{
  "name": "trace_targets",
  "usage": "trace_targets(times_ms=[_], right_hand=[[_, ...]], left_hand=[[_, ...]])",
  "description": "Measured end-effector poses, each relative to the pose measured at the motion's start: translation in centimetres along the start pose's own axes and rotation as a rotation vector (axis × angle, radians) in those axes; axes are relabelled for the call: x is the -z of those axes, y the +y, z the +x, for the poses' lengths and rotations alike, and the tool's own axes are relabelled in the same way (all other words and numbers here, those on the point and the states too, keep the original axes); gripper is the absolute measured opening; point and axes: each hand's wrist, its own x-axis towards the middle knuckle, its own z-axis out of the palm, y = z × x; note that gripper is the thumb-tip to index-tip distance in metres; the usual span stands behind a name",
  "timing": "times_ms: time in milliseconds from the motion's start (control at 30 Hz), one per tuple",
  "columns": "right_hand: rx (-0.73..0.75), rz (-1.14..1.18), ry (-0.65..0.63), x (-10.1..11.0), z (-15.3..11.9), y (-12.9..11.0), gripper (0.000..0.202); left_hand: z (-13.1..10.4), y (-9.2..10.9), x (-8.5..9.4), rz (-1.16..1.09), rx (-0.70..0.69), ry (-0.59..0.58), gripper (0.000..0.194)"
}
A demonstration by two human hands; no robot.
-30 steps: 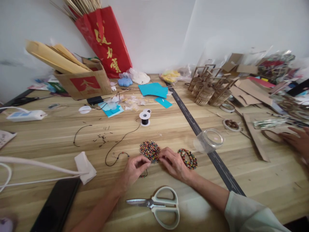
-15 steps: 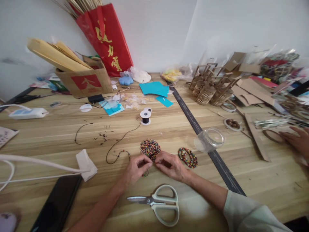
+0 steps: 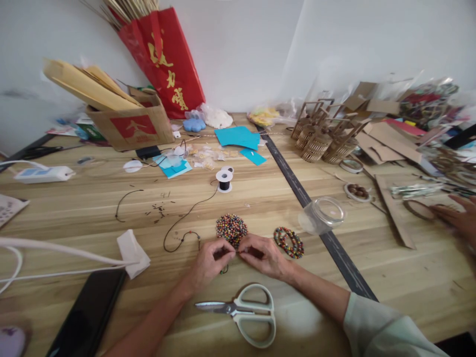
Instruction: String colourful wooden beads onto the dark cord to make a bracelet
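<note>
My left hand pinches the thin dark cord, which runs left and up to a black-thread spool and carries a few small beads. Close beside it, my right hand is also pinched, fingertips nearly touching the left ones; what it holds is too small to make out. Just beyond the fingertips lies a pile of colourful beads. A coiled bead strand rests right of my right hand. Scissors with pale handles lie open below both hands.
A clear round container lies across the dark strip. Another person's hand is at the right edge, near cardboard pieces. At left are a black phone and white cables. Behind stand a cardboard box and small bamboo baskets.
My hands stay pinched together in nearly the same place, with only a slight shift of the fingers. The other person's hand at the right has moved slightly.
</note>
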Motion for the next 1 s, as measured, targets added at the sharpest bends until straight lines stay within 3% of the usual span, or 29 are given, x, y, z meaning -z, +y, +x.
trace_targets(times_ms=[1000], right_hand=[[0.007,-0.016,-0.059,0.27,0.19,-0.3,0.013]], left_hand=[[0.04,-0.12,-0.07,0.037,-0.001,-0.039,0.012]])
